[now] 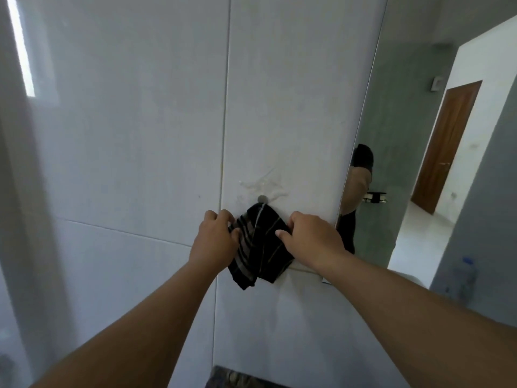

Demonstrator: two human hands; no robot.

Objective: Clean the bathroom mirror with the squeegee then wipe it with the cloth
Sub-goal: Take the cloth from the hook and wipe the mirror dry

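Wall tiles (140,135): large, pale grey, with one vertical grout line (226,107) running up from between the two hands. Round metal peg (262,198) fixed to the tile just above the hands, with a patch of whitish dried residue (261,186) around and above it. Bright window strip (21,49) far up and left of the left hand. Dark speckled surface (237,378) at the bottom edge, below the forearms; its nature cannot be determined.

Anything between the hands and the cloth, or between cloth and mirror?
No. Both the left hand and right hand already grip the cloth, which hangs from a wall hook. The mirror lies just right, nothing visible between.
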